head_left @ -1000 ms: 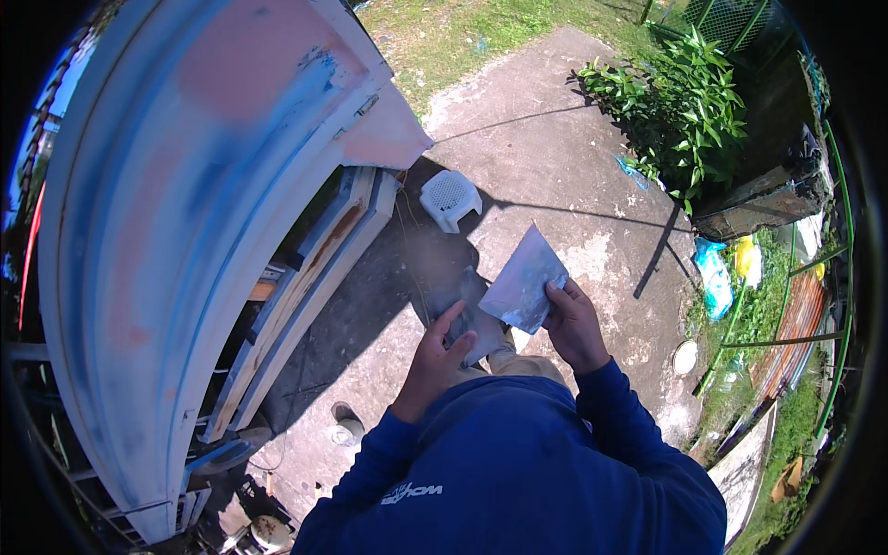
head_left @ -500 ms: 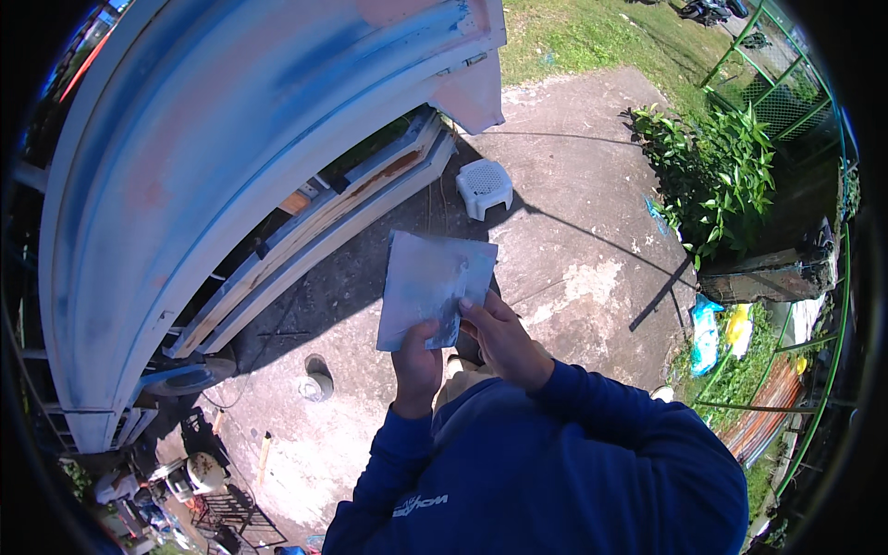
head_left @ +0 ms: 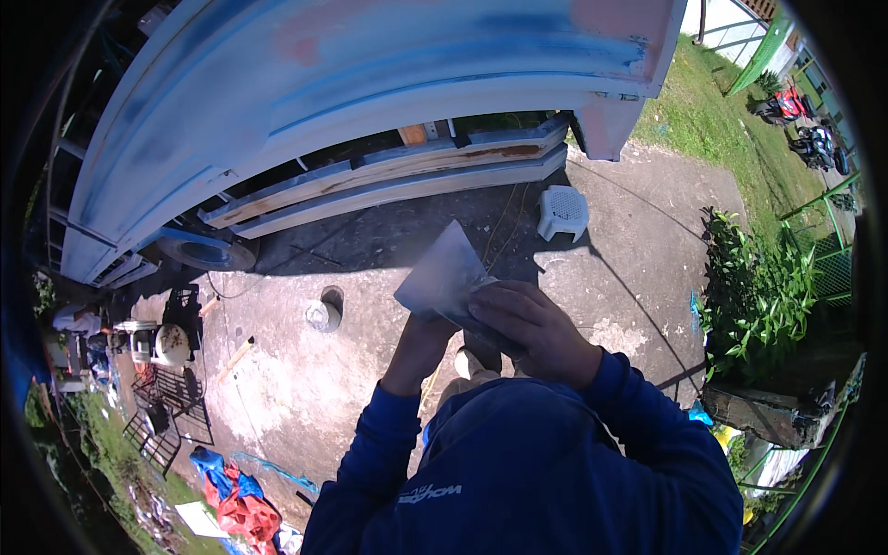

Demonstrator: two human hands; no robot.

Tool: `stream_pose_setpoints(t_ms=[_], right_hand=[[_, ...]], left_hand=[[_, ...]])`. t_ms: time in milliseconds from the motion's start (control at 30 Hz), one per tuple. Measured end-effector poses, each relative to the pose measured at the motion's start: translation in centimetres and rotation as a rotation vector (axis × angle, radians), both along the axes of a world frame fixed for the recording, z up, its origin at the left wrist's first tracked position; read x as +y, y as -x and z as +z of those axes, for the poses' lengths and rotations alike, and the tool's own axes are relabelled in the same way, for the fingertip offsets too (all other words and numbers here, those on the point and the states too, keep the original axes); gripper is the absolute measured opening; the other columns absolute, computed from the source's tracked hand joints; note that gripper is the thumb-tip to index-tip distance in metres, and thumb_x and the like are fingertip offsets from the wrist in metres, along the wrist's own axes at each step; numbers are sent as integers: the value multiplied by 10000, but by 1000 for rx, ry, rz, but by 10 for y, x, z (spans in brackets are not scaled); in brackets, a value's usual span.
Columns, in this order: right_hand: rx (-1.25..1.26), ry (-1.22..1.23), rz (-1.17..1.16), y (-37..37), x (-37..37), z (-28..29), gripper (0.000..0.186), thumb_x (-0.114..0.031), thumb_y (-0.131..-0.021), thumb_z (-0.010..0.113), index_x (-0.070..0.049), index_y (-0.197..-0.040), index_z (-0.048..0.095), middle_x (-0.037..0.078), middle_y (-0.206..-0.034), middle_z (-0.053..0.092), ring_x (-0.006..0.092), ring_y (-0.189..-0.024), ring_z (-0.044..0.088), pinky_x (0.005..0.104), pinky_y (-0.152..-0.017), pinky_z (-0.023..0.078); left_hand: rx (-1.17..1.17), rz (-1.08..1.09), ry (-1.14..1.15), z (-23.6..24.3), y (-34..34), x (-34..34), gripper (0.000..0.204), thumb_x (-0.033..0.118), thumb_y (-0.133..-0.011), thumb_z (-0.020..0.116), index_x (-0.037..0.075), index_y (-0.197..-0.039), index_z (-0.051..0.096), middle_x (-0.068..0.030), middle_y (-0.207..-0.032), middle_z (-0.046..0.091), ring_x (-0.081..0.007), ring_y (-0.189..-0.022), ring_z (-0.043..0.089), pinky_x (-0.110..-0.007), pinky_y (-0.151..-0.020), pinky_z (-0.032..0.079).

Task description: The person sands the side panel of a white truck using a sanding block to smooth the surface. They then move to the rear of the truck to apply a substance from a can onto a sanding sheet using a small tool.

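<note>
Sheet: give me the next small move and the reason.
I'd probably slide the right hand toward the far corner of the sheet: its fingers lie across only the near part, the far part is uncovered, and the left hand, partly hidden beneath, seems placed to support it.

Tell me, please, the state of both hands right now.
Left hand: holding a thin, pale grey, angular sheet from beneath.
Right hand: holding the same sheet from above.

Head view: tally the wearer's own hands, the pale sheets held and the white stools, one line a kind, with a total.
Left hand and right hand: 2
Pale sheet: 1
White stool: 1
Total: 4
</note>
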State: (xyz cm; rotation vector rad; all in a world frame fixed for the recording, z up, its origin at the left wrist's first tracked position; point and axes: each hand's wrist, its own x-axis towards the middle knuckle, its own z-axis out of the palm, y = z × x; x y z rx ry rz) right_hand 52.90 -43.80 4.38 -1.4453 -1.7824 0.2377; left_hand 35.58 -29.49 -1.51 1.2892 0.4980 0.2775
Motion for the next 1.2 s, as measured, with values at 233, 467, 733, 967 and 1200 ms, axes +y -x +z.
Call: stream_pose_setpoints(t_ms=[233,467,733,967,1200], right_hand=[[-17,-145,208,25,3,9,602,-98,-798,643,-28,-1382,519,150,-1396,532,314,-1312,517,472,-1101,428],[145,31,91,6,13,-22,605,38,-773,673,-35,-1361,548,161,-1364,547,349,-1249,555,420,-1033,489],[22,-128,488,24,-6,12,500,21,-778,712,-12,-1268,615,196,-1272,629,385,-1182,601,452,-1027,481],[28,-120,403,29,-2,10,519,-28,-749,687,-27,-1264,623,184,-1212,651,380,-1130,633,450,-957,531],[97,-12,276,23,18,17,573,-112,-789,695,-30,-1341,565,180,-1235,648,387,-1133,633,451,-949,521]], left_hand=[[-276,179,77,-3,-7,-46,559,219,-1085,385,159,-1588,150,-130,-1405,450,-161,-1229,519,-307,-960,519],[-8,301,-52,11,-3,-89,480,74,-937,575,-1,-1387,425,-129,-1328,547,-209,-1269,519,-356,-1010,452],[-300,431,641,-10,8,-86,716,8,-894,642,35,-1518,293,-136,-1444,464,-228,-1338,466,-358,-1105,411],[-72,362,-110,36,7,-87,596,25,-906,641,41,-1447,390,-119,-1353,538,-193,-1251,521,-332,-1033,464],[-227,487,-171,53,2,-91,704,-72,-907,559,62,-1542,285,-126,-1479,449,-212,-1369,426,-344,-1122,385]])
